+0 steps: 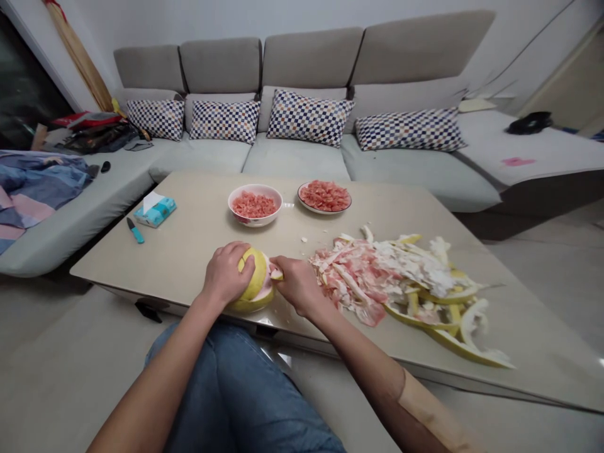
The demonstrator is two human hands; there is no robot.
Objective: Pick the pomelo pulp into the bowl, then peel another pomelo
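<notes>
Blue denim jeans (236,390) show just below the left hand (227,274). Well behind the right hand (297,286), a plain beige sleeve (427,406) ends in a curved edge.

A living room in a home is shown, and this is made plain by the long grey sofa (299,158) by which the low table (189,220) is faced along its far edge. Four cushions (all patterned in the same small checks) are propped against its back. Crumpled cloth (42,189) has been left on the seat beyond the table's left edge. A packet of tissues (158,214) is kept near that edge, while a bowl (255,221) and a plate (325,211) are set near the far edge.
</notes>
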